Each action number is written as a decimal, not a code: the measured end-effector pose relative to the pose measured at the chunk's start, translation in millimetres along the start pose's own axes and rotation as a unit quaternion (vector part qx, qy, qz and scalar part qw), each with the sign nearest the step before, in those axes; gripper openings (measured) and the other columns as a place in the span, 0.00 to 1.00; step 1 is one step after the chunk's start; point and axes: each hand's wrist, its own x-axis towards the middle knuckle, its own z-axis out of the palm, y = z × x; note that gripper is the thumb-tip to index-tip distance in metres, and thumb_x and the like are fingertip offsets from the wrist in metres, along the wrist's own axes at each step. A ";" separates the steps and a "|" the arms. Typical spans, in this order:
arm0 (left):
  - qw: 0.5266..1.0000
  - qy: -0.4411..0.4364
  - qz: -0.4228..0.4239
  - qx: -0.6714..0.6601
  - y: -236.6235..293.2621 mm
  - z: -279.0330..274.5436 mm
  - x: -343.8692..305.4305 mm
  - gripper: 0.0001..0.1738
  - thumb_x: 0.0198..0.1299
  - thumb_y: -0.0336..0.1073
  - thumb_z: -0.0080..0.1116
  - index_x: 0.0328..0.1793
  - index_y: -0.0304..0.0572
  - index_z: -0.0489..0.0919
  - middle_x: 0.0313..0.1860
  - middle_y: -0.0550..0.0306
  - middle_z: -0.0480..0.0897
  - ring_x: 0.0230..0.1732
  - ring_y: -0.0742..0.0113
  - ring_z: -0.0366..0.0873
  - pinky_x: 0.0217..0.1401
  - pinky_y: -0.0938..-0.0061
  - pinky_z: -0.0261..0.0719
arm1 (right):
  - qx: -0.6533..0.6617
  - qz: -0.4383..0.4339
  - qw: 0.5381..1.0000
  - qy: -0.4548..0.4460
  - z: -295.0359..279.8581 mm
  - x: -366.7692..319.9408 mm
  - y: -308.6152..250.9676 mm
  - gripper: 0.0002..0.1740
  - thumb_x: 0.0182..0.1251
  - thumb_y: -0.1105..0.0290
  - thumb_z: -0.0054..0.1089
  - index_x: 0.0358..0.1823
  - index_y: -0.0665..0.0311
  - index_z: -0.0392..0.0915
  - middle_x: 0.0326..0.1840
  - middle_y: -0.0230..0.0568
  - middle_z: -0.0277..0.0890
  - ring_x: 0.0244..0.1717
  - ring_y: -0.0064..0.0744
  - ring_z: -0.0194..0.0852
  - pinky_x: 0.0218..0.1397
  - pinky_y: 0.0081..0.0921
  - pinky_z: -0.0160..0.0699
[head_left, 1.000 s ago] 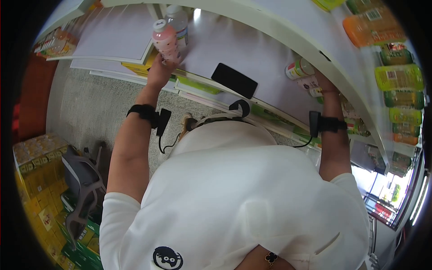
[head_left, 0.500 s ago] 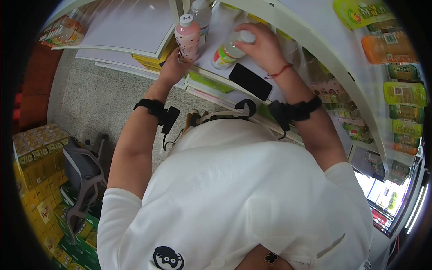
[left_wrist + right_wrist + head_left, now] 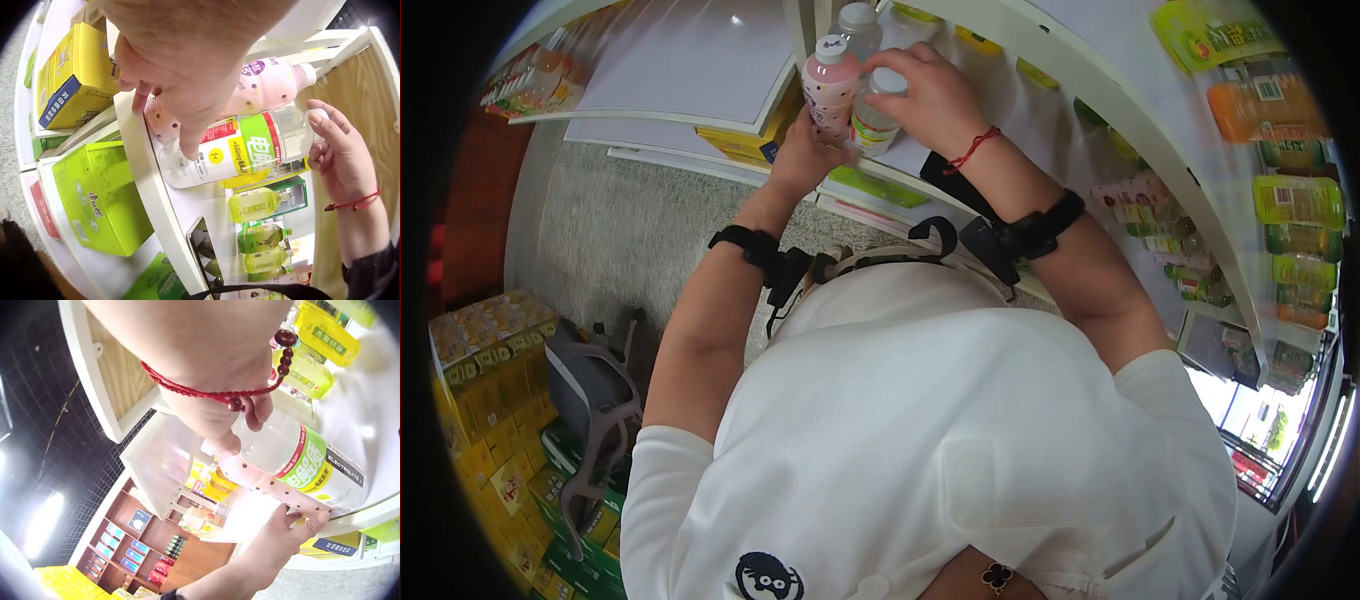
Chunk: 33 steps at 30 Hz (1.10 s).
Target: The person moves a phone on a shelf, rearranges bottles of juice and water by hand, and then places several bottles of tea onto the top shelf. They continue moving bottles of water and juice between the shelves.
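Two bottles stand side by side near the shelf's front edge. My left hand [image 3: 805,162] grips the low part of the pink bottle [image 3: 830,95]; in the left wrist view its thumb lies against the lower part of the clear bottle [image 3: 250,147]. My right hand [image 3: 940,105] pinches the white cap of that clear bottle [image 3: 872,130], which has a green and red label. A second clear bottle [image 3: 862,40] stands behind the pink one.
A black phone [image 3: 950,182] lies on the shelf, partly under my right forearm. A white upright [image 3: 800,25] rises left of the bottles. Bottle rows [image 3: 1165,240] stand to the right, and yellow boxes [image 3: 78,78] sit below left.
My right hand has come from the shelf's right side with the labelled clear bottle, which is now beside the pink one. My left hand has kept its grip on the pink bottle.
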 end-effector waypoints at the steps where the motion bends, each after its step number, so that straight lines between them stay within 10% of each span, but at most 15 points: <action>1: 1.000 0.009 -0.002 0.003 1.2 1.3 -0.7 0.52 0.40 0.40 0.74 0.71 0.32 0.57 0.54 0.37 0.77 0.57 0.43 0.75 0.61 0.64 0.73 | -0.004 0.007 1.000 -0.001 0.6 -0.2 -0.5 0.18 0.51 0.61 0.68 0.46 0.47 0.79 0.40 0.38 0.72 0.40 0.40 0.76 0.45 0.32 0.76; 9: 0.996 0.036 0.048 -0.062 1.2 14.8 1.1 0.45 0.39 0.35 0.77 0.63 0.33 0.63 0.49 0.44 0.80 0.51 0.49 0.80 0.53 0.64 0.78 | 0.082 -0.047 0.994 0.048 -4.4 -10.2 20.5 0.26 0.51 0.62 0.69 0.54 0.51 0.76 0.46 0.40 0.73 0.39 0.40 0.78 0.46 0.32 0.78; 14: 0.997 0.063 0.031 -0.022 1.5 20.9 -0.3 0.49 0.39 0.39 0.77 0.66 0.35 0.60 0.53 0.40 0.77 0.57 0.43 0.73 0.59 0.58 0.73 | 0.147 0.090 0.984 0.042 -47.2 -53.2 64.7 0.27 0.56 0.62 0.67 0.59 0.53 0.74 0.46 0.43 0.76 0.31 0.35 0.79 0.41 0.31 0.80; 16: 0.997 0.071 0.030 -0.010 -4.8 27.2 0.0 0.50 0.39 0.39 0.77 0.67 0.36 0.58 0.55 0.39 0.76 0.58 0.43 0.72 0.59 0.57 0.72 | -0.214 -0.137 0.960 0.121 -90.3 -88.5 125.3 0.25 0.63 0.64 0.60 0.63 0.51 0.70 0.47 0.44 0.77 0.34 0.34 0.81 0.42 0.32 0.81; 17: 0.997 0.077 0.019 -0.004 -4.0 29.4 -1.0 0.51 0.39 0.39 0.77 0.67 0.36 0.58 0.55 0.38 0.76 0.59 0.42 0.72 0.59 0.57 0.72 | -0.455 -0.054 0.882 0.108 -100.0 -111.1 172.7 0.25 0.68 0.62 0.50 0.67 0.51 0.67 0.53 0.45 0.75 0.45 0.39 0.79 0.50 0.38 0.79; 18: 0.996 0.083 0.008 0.002 -3.2 31.5 -2.8 0.51 0.40 0.39 0.77 0.68 0.35 0.57 0.55 0.38 0.75 0.59 0.42 0.71 0.59 0.57 0.72 | -0.421 -0.038 0.900 0.110 -126.1 -132.5 210.2 0.25 0.70 0.59 0.44 0.68 0.53 0.64 0.58 0.47 0.71 0.56 0.45 0.73 0.58 0.44 0.73; 19: 0.996 0.086 0.005 0.003 -2.8 33.0 -4.5 0.51 0.40 0.39 0.77 0.68 0.35 0.57 0.55 0.38 0.75 0.59 0.42 0.71 0.59 0.57 0.72 | -0.673 -0.076 0.720 0.150 -144.1 -171.8 290.7 0.27 0.71 0.55 0.43 0.69 0.55 0.62 0.63 0.46 0.67 0.62 0.44 0.67 0.62 0.42 0.69; 33: 0.991 0.128 -0.006 0.028 -2.9 43.9 -4.5 0.53 0.37 0.42 0.79 0.65 0.27 0.58 0.53 0.34 0.76 0.56 0.42 0.75 0.58 0.60 0.74 | -0.505 -0.096 0.843 0.157 -208.2 -194.5 303.1 0.22 0.70 0.54 0.48 0.60 0.55 0.71 0.53 0.42 0.74 0.52 0.38 0.73 0.54 0.37 0.74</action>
